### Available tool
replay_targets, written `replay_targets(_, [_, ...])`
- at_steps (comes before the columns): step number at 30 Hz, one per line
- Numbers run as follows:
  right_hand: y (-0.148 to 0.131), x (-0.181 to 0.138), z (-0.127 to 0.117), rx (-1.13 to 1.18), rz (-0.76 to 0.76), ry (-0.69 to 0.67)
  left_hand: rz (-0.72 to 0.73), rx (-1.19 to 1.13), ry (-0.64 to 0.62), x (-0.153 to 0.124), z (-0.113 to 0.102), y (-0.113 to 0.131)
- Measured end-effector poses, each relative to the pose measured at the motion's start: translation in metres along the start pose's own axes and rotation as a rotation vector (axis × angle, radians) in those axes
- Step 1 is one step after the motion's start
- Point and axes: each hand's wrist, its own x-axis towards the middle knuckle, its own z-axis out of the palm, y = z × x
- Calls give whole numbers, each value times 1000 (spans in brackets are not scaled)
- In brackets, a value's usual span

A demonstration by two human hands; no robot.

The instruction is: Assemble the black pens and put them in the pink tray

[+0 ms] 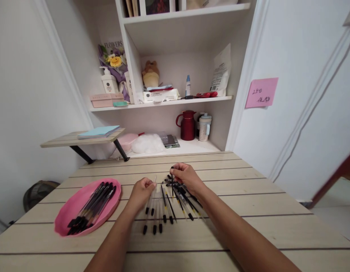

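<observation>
My left hand (142, 192) is closed, its thumb and fingertips pinching a clear pen barrel (155, 179) whose pale end pokes up above them. Opposite it, my right hand (186, 175) pinches a thin black pen refill (172, 186) near its top, and the refill hangs roughly upright with a yellowish lower end. Beneath both hands lie several clear pen barrels (160, 211) with black ends, fanned toward me. Black refills (168, 202) and small black caps (179, 187) lie among them, partly hidden under my right hand.
To the left, a pink scalloped tray (61, 217) holds a bundle of black pens (92, 207). A small raised shelf (61, 140) with blue paper (99, 132) stands at the back left. Behind the table, shelves hold a red jug (188, 126) and a lidded cup (204, 129).
</observation>
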Motion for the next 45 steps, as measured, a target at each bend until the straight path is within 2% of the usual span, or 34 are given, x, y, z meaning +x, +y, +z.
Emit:
replay_targets(4, [1,3,-1,54,-28,69,-15,-231,-67,-5,5,8])
replay_targets(8, [4,7,-6,95,-21,107,-47,-366,-91,-7,5,8])
replay_targets(14, [17,9,-8,-23,167,57,-103,-456,-110,-7,8,3])
replay_targets(19, [24,11,-8,-82,204,44,-130,-494,-148,-10,10,6])
replay_targets(27, [19,12,-16,-161,145,66,-150,-581,-259,-15,11,11])
replay_targets(30, [14,12,-16,-153,98,88,-110,-564,-242,-14,5,14])
replay_targets(33, [10,12,-11,-108,83,91,-62,-551,-205,-14,1,16])
replay_targets(39, [6,5,4,78,48,47,-42,-589,-266,-15,5,17])
replay_targets(45, [7,0,13,110,10,30,-29,-588,-281,-17,7,19])
